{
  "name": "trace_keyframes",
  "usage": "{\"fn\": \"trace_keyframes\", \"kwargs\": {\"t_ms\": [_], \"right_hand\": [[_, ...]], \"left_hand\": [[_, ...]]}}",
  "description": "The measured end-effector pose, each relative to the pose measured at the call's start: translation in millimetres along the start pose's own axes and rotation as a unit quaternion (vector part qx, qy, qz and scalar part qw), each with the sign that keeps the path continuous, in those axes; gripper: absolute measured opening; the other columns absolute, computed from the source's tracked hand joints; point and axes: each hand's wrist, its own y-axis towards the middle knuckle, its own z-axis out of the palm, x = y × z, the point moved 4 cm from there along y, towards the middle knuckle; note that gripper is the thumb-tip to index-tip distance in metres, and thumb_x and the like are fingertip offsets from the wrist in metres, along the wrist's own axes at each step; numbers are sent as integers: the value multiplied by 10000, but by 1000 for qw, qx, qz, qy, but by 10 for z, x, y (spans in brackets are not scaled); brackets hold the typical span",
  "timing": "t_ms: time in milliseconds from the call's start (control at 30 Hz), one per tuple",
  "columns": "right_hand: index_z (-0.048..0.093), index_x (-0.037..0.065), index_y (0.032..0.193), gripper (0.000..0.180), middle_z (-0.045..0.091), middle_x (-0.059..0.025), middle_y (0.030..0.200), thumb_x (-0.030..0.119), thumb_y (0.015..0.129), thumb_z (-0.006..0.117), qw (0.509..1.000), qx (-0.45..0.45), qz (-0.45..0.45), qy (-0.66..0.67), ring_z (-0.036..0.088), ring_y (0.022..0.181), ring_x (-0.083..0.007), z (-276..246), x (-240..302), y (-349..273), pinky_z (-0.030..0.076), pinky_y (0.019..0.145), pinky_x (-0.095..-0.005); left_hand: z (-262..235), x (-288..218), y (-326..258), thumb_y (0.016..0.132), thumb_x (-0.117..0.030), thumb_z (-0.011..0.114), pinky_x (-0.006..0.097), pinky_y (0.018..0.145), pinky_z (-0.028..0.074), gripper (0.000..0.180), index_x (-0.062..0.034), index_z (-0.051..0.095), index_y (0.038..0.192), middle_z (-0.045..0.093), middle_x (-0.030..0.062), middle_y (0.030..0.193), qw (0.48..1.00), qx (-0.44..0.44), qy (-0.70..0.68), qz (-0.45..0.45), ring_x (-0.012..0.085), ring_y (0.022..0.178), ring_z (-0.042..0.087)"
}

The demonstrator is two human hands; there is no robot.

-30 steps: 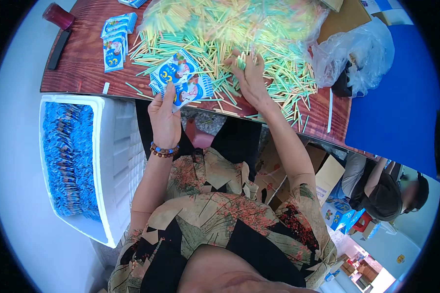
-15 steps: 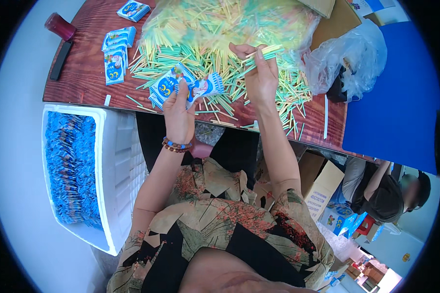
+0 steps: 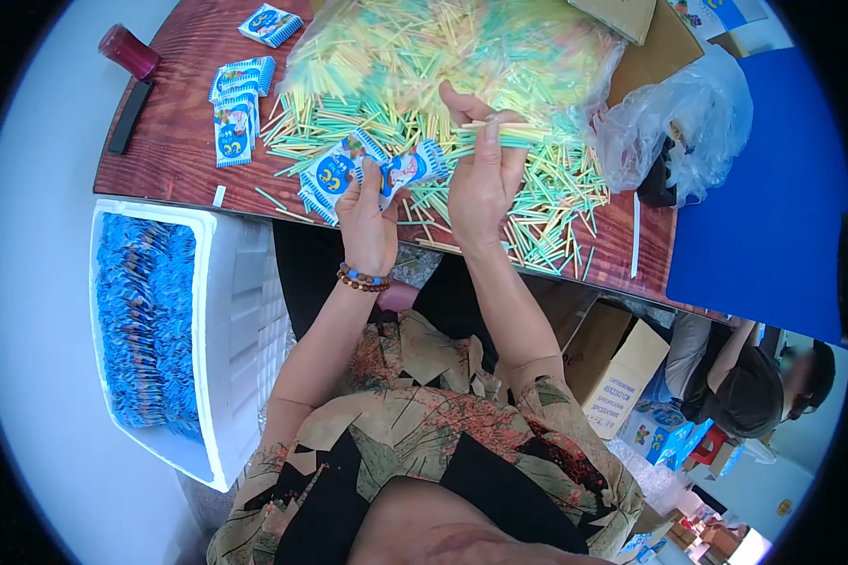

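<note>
My left hand (image 3: 367, 226) is closed on blue-and-white printed packets (image 3: 333, 179), its thumb pressed over them; one packet (image 3: 411, 168) sticks out to the right, toward my other hand. My right hand (image 3: 483, 193) pinches a small bunch of thin yellow and green sticks (image 3: 530, 136) between thumb and fingers, the bunch lying nearly level. Beneath and behind both hands spreads a heap of loose sticks (image 3: 558, 207) in the same colours. Many more sticks lie in or under a large clear plastic bag (image 3: 443, 47) at the far side.
A white foam box (image 3: 240, 330) packed with blue packets (image 3: 146, 320) stands at left. On the reddish wooden table (image 3: 174, 141) lie several packets (image 3: 234, 130), a dark red cylinder (image 3: 129, 51) and a black bar (image 3: 131, 117). A crumpled plastic bag (image 3: 707, 113) sits at right; a person (image 3: 749, 381) is beyond.
My right hand has come lower and left with its sticks, nearer the packets. The bunch has turned more level. My left hand keeps its grip, and the whole view has shifted slightly.
</note>
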Motion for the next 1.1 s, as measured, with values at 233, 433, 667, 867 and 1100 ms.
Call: {"fn": "trace_keyframes", "kwargs": {"t_ms": [233,433,667,867,1100], "right_hand": [[402,0,1212,262,565,-205,1251,181,1025,371,997,-38,41,-61,414,1315,-290,127,-129,-324,234,1115,-420],[337,-14,1326,356,528,-170,1322,163,1019,370,990,-72,110,-59,378,1347,-276,274,-90,-361,247,1113,-400],[325,-10,1325,360,492,-195,1355,132,1003,401,978,-113,164,68,481,1224,-215,232,-162,-355,378,1011,-345],[389,-9,1295,328,488,-168,1375,142,1005,413,987,-80,135,37,515,1099,-137,216,-214,-365,398,922,-266],[526,-5,1242,313,440,-107,1438,181,1009,429,982,-26,177,-60,475,1086,-96,273,-266,-283,370,886,-224]], "left_hand": [[76,-13,-23,969,-237,569,264,727,512,179,-78,642,1001,663,-5,959,998,-26,-42,39,77,834,615],[23,-15,58,970,-202,566,240,727,516,156,-70,638,1016,654,-9,941,995,-18,-75,71,67,833,611],[-52,7,114,968,-193,569,238,746,518,144,-80,639,1023,657,-14,941,993,-22,-99,63,65,826,609],[-24,-12,127,975,-192,556,246,750,523,149,-73,636,1014,656,-3,955,992,-16,-108,65,74,825,614],[-29,-74,209,978,-185,547,271,773,526,146,-64,619,1015,658,12,967,990,21,-123,63,99,868,627]]}}
